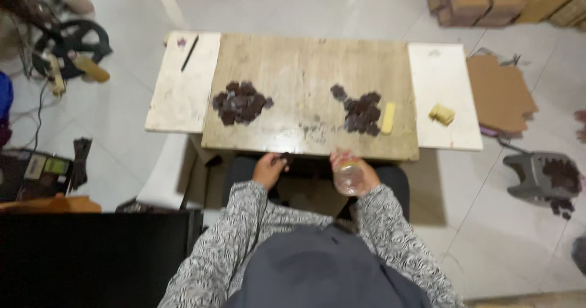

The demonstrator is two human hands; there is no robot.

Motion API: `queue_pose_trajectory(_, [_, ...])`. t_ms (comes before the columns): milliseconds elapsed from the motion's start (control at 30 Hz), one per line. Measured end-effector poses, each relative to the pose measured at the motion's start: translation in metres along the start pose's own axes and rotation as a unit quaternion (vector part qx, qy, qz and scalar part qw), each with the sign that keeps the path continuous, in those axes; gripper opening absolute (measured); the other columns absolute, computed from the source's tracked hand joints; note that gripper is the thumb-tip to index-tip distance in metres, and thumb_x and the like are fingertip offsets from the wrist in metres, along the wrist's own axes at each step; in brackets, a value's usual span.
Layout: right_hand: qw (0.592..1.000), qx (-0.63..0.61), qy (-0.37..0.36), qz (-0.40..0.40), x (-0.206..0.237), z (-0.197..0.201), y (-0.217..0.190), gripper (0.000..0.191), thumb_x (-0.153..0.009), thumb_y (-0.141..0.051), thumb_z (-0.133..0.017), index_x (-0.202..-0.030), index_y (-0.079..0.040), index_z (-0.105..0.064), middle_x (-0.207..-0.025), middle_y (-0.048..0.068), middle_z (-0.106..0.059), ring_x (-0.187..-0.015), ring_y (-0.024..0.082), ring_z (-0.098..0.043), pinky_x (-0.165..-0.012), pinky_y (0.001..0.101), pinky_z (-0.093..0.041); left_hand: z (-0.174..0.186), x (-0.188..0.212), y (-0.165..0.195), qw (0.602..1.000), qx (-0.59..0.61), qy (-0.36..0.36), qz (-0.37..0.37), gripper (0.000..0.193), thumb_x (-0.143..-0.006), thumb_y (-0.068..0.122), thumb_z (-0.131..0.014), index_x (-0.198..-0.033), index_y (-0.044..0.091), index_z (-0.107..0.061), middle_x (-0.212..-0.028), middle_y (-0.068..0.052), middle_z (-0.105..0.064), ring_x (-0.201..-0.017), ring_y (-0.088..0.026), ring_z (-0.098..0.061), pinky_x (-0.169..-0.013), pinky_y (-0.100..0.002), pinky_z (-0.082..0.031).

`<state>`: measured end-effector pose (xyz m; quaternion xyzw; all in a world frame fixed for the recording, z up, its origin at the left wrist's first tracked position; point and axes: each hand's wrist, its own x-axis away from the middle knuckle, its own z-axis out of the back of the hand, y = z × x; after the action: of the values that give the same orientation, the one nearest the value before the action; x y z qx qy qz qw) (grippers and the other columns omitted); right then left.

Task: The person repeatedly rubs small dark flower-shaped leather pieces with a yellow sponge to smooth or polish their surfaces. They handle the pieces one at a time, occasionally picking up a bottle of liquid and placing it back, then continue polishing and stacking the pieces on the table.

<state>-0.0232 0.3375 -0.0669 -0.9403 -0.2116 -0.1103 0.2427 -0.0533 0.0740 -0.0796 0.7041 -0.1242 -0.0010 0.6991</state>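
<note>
A single view is given, taken from a camera worn on the head and aimed steeply downward. The wooden tabletop (308, 94) is seen from above at moderate distance, with the person's lap and patterned sleeves filling the lower edge and the tiled floor (122, 112) spread around it.

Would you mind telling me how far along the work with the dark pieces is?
Two piles of dark pieces lie on the board: left pile, right pile. The left hand pinches one piece; the right hand holds a clear bottle. Which pile is finished cannot be told.
</note>
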Motion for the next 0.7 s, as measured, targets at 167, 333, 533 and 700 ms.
queue_pose_trajectory(167, [0.874,0.316,-0.225,0.295,0.000,-0.007,0.003,0.058,-0.096,-0.042,-0.061,-0.138,-0.004,-0.052,-0.126,0.012,-0.063,-0.116,0.024,-0.063,-0.104,0.0395,-0.053,-0.004,-0.004,-0.012,1.000,0.022,-0.009,0.003,0.024,-0.096,0.008,-0.065,-0.116,-0.004,-0.065,-0.099,-0.009,-0.075,-0.083,-0.015,-0.072,-0.075,-0.027,-0.056])
queue_pose_trajectory(333, [0.987,0.063,0.126,0.080,-0.021,0.003,0.008,0.039,-0.103,-0.025,-0.054,-0.132,0.000,-0.055,-0.114,0.015,-0.069,-0.101,0.023,-0.071,-0.090,0.0353,-0.061,-0.001,-0.012,-0.018,0.997,0.064,-0.003,0.032,0.019,-0.096,0.005,-0.066,-0.111,-0.004,-0.067,-0.099,-0.007,-0.075,-0.081,-0.013,-0.071,-0.072,-0.026,-0.054])
queue_pose_trajectory(533, [0.906,0.265,0.160,0.288,-0.075,-0.017,-0.016,0.031,-0.108,-0.022,-0.061,-0.126,0.002,-0.068,-0.101,0.004,-0.077,-0.084,0.010,-0.070,-0.074,0.0244,-0.057,0.002,-0.020,-0.028,0.990,0.128,-0.002,0.060,0.017,-0.096,0.003,-0.067,-0.111,-0.004,-0.068,-0.096,-0.007,-0.074,-0.082,-0.011,-0.069,-0.070,-0.024,-0.052])
queue_pose_trajectory(700, [0.728,0.462,0.213,0.460,-0.143,-0.078,-0.044,0.036,-0.107,-0.020,-0.066,-0.136,0.001,-0.065,-0.107,0.010,-0.076,-0.087,0.011,-0.069,-0.072,0.0235,-0.058,0.007,-0.027,-0.028,0.989,0.142,-0.004,0.041,0.017,-0.092,0.001,-0.068,-0.108,-0.006,-0.069,-0.097,-0.009,-0.076,-0.081,-0.012,-0.071,-0.074,-0.026,-0.058])
